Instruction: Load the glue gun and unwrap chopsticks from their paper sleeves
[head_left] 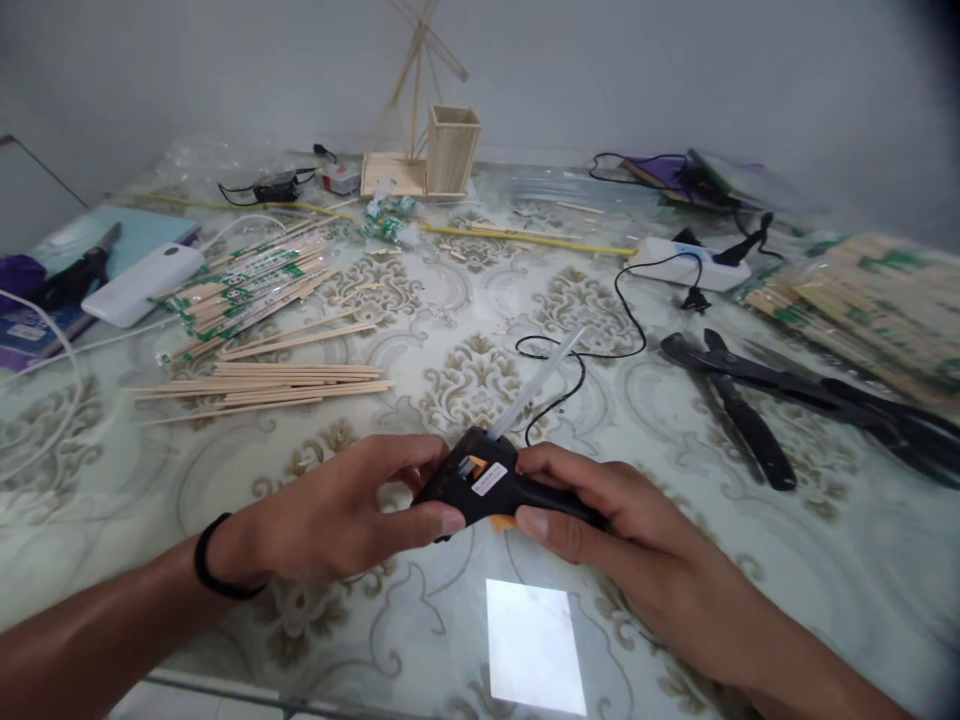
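So the left grip (337, 505) has the front of the black hot glue gun (480, 508) pinched thumb-to-fingers and the right grip (630, 520) is wrapped round its handle, all over the surface (465, 310). Looks like light, stiff plastic, so I'd trust the handle most and stay off the nozzle in case it's hot; the translucent glue stick (536, 385) poking out the back probably flexes a bit. Farther out: loose wooden sticks (300, 378) left, white power strip (694, 264) back right.
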